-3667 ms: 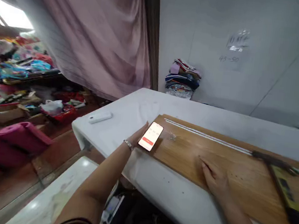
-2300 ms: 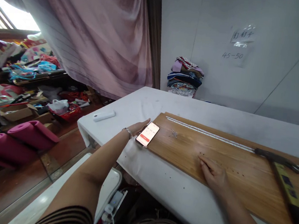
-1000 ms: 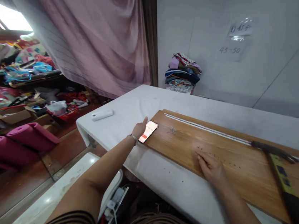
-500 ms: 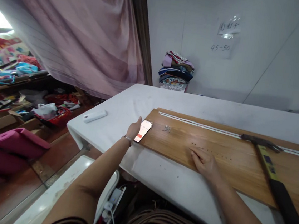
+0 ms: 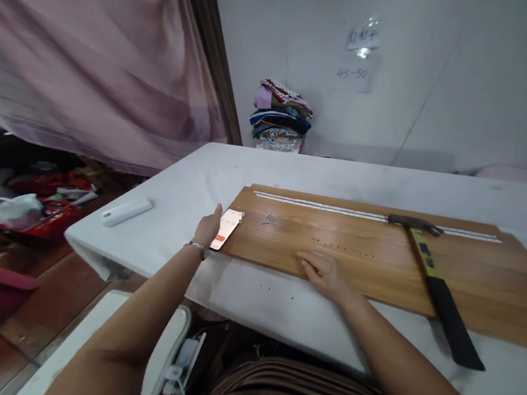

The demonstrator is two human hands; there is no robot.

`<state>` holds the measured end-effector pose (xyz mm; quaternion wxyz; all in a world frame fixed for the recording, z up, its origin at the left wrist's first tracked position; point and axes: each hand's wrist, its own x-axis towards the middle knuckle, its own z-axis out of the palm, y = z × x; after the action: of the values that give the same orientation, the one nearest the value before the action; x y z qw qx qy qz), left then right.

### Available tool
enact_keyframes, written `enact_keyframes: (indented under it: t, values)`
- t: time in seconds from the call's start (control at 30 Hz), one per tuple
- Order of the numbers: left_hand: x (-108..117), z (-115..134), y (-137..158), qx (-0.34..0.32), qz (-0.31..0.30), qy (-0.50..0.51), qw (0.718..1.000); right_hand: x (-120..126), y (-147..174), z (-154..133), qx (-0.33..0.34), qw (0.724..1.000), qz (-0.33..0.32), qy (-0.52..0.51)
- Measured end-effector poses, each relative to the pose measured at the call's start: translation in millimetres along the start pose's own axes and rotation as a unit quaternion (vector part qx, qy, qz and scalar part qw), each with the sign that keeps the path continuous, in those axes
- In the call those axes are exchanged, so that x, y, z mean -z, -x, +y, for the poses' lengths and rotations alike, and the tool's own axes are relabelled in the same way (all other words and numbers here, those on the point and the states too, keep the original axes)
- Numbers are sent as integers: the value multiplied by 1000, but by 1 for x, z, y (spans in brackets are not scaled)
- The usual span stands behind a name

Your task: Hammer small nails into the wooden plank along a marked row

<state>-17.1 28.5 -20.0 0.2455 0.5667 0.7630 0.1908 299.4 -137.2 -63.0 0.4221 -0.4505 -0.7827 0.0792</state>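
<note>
My left hand grips a phone by its left edge, at the left end of a brown wooden board. The screen is lit, with a red button near the bottom; its digits are too blurred to read. My right hand rests near the board's front edge, fingers curled together, with nothing visible in them. Just beyond it runs a row of small dark marks on the wood. A small heap of nails lies right of the phone. Farther right, a claw hammer lies across the board, its black handle overhanging the front.
The board lies on a white-covered table. Two white strips run along its back. A white cylindrical object lies at the table's left. Folded clothes are stacked by the wall; a pink curtain hangs at left.
The view has swung to the right, so the table things appear farther left and more of the board shows. Both hands stay in about the same places on the phone and board.
</note>
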Motion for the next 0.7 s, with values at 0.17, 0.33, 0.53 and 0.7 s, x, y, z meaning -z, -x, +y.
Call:
enact_keyframes:
  t: [0.17,0.33,0.53,0.7]
  values:
    - [-4,-4,-9,23,10,32,999,-6,0,-7,17,999,-35,4]
    - [-2,-5,-16,29,39,68,997,-7,0,-11,44,998,-39,-1]
    - [14,14,-14,-16,71,193,979,-7,2,-11,53,998,-34,-11]
    - [16,37,-15,-92,0,214,972,-8,5,-10,41,998,-37,-28]
